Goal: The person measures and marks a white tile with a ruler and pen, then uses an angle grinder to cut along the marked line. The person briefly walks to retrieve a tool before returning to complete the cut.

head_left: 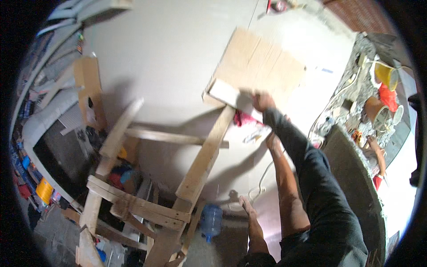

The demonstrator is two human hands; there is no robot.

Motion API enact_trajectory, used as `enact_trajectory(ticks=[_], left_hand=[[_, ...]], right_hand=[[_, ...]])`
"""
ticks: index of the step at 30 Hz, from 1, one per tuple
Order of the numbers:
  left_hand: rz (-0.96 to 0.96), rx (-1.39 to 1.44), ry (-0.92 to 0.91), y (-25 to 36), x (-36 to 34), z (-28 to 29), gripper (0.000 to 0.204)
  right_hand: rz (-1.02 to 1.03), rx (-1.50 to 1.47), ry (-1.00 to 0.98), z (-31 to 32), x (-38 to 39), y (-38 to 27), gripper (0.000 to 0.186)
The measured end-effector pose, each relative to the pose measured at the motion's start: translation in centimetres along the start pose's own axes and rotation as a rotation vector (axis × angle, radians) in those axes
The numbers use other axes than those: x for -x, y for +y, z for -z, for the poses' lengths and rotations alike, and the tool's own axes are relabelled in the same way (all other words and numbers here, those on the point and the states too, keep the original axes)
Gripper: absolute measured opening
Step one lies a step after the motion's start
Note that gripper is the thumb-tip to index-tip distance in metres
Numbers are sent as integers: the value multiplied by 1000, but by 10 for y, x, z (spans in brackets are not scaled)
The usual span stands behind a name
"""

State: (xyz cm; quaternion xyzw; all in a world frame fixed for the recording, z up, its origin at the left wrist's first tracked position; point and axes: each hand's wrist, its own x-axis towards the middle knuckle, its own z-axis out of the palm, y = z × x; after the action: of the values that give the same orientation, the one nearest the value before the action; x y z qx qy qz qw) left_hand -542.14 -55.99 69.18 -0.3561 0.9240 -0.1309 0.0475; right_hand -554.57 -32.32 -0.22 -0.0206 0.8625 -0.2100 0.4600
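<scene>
from my feed, the right hand is up near 12 o'clock of centre, at the end of a dark sleeve, pressed against the lower edge of a flat plywood board that lies tilted against the pale wall. the fingers look curled onto the board's edge, though blur keeps me from telling how tightly they close. the left hand sits just below it, at about 1 o'clock of centre, bare forearm running down toward 5 o'clock; i cannot tell whether it is open or closed, or whether it holds anything.

the board rests on top of a rough wooden frame of pale planks, whose long upright slants from the board down to 6 o'clock, with cross-pieces nailed at 7 o'clock. a bare foot stands on the floor near the frame's base, and a blue water jug sits just beside it at 6 o'clock.

at 3 o'clock a grey rubble-strewn ledge carries a yellow bucket and a red bag. at 9 o'clock the room is cluttered with boards and a yellow container.
</scene>
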Motion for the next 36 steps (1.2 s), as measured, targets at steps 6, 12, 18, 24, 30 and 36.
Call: enact_trajectory(ticks=[6, 12, 18, 24, 30, 36], left_hand=[[39, 17, 94, -36, -1, 43, 84], [160, -36, 186, -87, 0, 91, 85], [-30, 26, 307, -146, -10, 136, 82], [-212, 91, 493, -178, -48, 118, 78], [-481, 276, 687, -83, -68, 81, 73], [-1490, 582, -703, 70, 113, -2, 43]], right_hand=[[32, -27, 25, -10, 182, 103, 64], [-315, 42, -72, 94, 376, 60, 50], [-174, -180, 303, 95, 531, -9, 36], [-412, -570, 568, -15, 705, -86, 41], [-729, -721, 447, -175, 875, -72, 35], [-1288, -1136, 577, -369, 995, -54, 36]])
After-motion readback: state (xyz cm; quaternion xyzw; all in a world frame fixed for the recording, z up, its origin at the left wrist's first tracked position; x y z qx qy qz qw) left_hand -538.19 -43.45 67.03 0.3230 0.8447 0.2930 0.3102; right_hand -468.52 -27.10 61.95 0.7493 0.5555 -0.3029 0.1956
